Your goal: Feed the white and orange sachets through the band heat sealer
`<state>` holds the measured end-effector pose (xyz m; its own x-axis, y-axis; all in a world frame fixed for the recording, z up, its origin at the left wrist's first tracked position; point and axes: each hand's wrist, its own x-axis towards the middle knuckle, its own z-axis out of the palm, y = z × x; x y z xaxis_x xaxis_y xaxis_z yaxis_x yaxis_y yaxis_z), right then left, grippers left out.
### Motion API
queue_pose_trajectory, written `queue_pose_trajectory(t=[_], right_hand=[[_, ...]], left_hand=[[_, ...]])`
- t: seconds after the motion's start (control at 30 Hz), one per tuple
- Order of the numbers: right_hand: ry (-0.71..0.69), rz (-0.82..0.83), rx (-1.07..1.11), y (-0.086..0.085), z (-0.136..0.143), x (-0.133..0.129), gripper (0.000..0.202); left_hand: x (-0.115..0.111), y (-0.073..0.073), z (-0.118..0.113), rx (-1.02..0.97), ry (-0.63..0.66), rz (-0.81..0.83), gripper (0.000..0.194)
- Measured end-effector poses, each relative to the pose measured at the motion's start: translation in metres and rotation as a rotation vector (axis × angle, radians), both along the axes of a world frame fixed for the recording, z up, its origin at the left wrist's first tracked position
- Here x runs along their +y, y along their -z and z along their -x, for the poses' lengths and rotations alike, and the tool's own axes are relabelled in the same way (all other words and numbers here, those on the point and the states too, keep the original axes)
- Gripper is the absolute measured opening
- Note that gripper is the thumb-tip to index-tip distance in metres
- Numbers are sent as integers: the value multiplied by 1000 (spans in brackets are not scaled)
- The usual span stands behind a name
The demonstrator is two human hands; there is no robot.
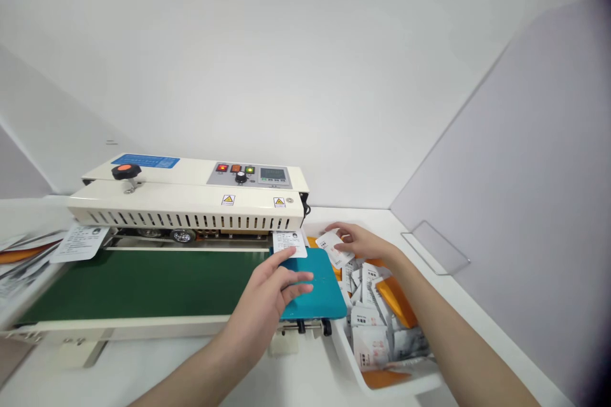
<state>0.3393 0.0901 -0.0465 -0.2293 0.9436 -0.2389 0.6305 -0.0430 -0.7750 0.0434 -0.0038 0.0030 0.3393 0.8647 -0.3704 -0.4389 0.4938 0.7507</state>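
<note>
My left hand (272, 286) is over the blue-green plate (317, 286) at the right end of a band sealing machine. Its fingers are spread, and the index fingertip rests on the lower edge of a small printed white sachet (287, 242) whose far edge lies under the machine's cover. My right hand (360, 241) pinches another white sachet (334, 249) above a white bin (356, 372) full of similar sachets, some orange. At the machine's left end, a printed white sachet (80, 244) sticks out from under the cover.
The cream sealing machine (191, 203) has a black knob (126, 171), lit switches and a display. Its green conveyor belt (143, 283) runs along the front. Several sachets (28, 267) are piled at the far left. A metal wire frame (439, 248) is by the right wall.
</note>
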Motion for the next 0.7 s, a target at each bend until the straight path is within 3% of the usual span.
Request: queue_pose_trajectory(t=[0.13, 0.27, 0.47, 0.57, 0.7], right_hand=[[107, 10, 83, -12, 2, -2, 43], [125, -67, 359, -22, 4, -4, 37], [36, -34, 673, -28, 24, -9, 32], [-37, -9, 697, -27, 34, -12, 28], [-144, 22, 635, -25, 39, -12, 26]], left_hand=[[-2, -3, 8, 1, -17, 7, 49], [-4, -3, 8, -32, -3, -10, 47], [-1, 1, -2, 73, 249, -78, 35], [3, -2, -3, 239, 453, -258, 34], [13, -5, -5, 355, 504, -349, 31]])
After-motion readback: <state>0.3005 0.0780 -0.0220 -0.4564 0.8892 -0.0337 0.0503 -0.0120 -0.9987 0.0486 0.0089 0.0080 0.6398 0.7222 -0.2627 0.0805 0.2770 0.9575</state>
